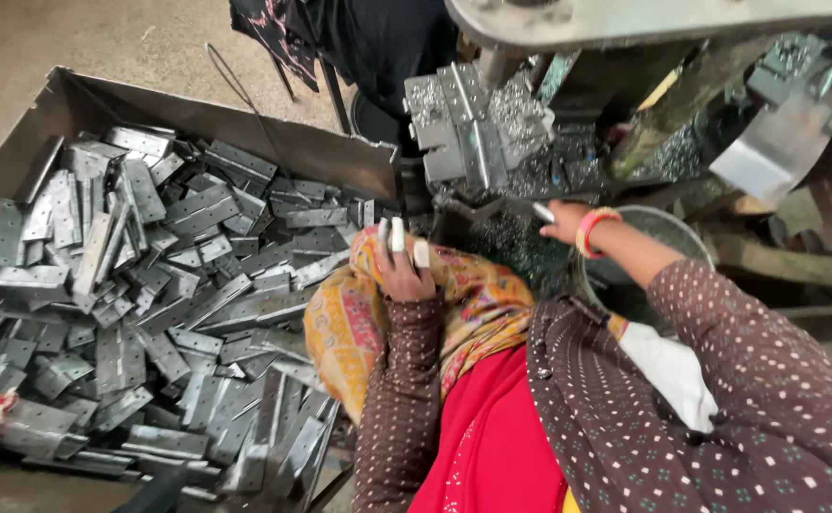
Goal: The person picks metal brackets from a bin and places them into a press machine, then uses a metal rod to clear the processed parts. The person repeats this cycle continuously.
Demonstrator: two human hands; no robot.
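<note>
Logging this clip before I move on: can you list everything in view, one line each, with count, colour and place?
metal hinge plates: too many to count, grey, heaped in the bin at left
metal bin: one, dark brown-grey, left half of the view
stacked hinge plates: a small stack, grey, on the machine bed at top centre
press machine: one, grey, across the top right
round metal bowl: one, grey, under the right forearm
patterned cloth: one, yellow-orange, over the lap
bangles: a few, red and yellow, on the right wrist
left hand: fingers taped white, resting on the cloth
right hand: reaching to the machine bed, a small pale piece at its fingers
</note>
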